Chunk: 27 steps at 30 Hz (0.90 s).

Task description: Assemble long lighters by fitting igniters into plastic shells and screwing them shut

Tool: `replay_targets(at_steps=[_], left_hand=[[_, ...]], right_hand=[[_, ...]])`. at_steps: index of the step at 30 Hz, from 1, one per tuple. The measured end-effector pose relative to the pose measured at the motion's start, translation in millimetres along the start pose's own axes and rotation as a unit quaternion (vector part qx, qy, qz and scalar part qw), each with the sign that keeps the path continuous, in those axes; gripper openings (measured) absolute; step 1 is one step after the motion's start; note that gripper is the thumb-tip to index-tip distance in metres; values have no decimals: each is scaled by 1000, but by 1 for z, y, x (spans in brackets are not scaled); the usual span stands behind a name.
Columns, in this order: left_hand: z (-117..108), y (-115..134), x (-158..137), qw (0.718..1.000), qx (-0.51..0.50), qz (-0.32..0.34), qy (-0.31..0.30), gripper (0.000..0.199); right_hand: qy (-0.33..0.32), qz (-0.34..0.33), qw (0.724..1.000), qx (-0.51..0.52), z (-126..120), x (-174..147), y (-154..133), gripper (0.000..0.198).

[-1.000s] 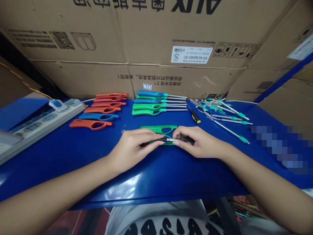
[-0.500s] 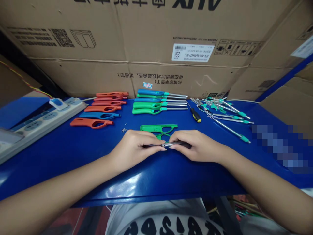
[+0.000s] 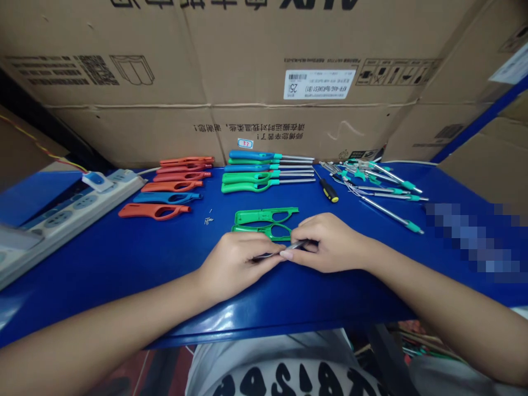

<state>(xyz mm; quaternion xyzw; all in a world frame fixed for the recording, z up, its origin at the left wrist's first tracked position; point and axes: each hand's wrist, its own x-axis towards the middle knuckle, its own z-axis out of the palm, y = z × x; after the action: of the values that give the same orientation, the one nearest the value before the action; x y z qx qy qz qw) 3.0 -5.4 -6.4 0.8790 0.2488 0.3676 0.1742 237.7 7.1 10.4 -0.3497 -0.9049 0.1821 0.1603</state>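
Note:
Over the front of the blue table, my left hand point(image 3: 237, 256) is closed in a pinch on a thin lead or strip, mostly hidden by the fingers. My right hand point(image 3: 325, 242) grips a slim silvery metal tube point(image 3: 297, 245), its far end covered by the palm. The fingertips of both hands meet at the tube's tip. Just beyond them lie two green lighter shell halves point(image 3: 268, 214), with open insides facing up; my right hand partly covers the nearer one. Several tiny screws point(image 3: 208, 221) lie to the left of the shells.
Orange and blue lighter handles point(image 3: 154, 210) lie in a row at left, near a power strip point(image 3: 74, 212). Lighters with metal tubes point(image 3: 268, 177) stand in a row at the back centre. A screwdriver point(image 3: 329, 190) and a pile of tube assemblies point(image 3: 385, 212) lie at right, before a cardboard box point(image 3: 247, 71).
Both hands have come slightly nearer to me, and the nearer green shell half shows more. The right hand has turned, tilting the metal tube. The camera view has shifted a little.

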Motion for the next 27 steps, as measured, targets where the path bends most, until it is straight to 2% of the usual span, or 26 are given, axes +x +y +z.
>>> replay_targets(at_steps=[2, 4, 6, 8, 10, 12, 16, 19, 22, 24, 27], left_hand=[[3, 4, 1, 1000, -6, -18, 2, 8], [4, 7, 3, 999, -18, -50, 1, 7], [3, 6, 5, 994, -45, -100, 0, 9], [2, 3, 7, 981, -96, -168, -4, 20], [0, -2, 9, 955, -177, -238, -14, 30], [-2, -7, 11, 915, -271, -299, -30, 34], [-4, -13, 14, 837, -398, -374, -33, 38], [-7, -14, 16, 816, -412, -405, -21, 32], [-11, -16, 16, 842, -368, -394, -12, 31], [-13, -19, 15, 881, -317, -352, 2, 29], [-16, -25, 13, 954, -172, -247, 12, 23]], right_hand=[[-4, 16, 1000, -16, 3, 1, 1, 48], [-8, 18, 1000, -20, 4, 2, 2, 49], [2, 19, 1000, -20, 1, 2, 6, 50], [27, 28, 999, -25, -4, 1, 11, 52], [57, 40, 997, -29, -11, -1, 18, 53], [78, 51, 995, -27, -18, -3, 25, 52], [108, 76, 991, -26, -27, -6, 37, 51], [120, 73, 990, -31, -29, -7, 41, 51], [116, 46, 991, -39, -30, -8, 41, 50], [96, 23, 994, -54, -31, -8, 41, 49], [47, 7, 995, -85, -30, -9, 42, 51]])
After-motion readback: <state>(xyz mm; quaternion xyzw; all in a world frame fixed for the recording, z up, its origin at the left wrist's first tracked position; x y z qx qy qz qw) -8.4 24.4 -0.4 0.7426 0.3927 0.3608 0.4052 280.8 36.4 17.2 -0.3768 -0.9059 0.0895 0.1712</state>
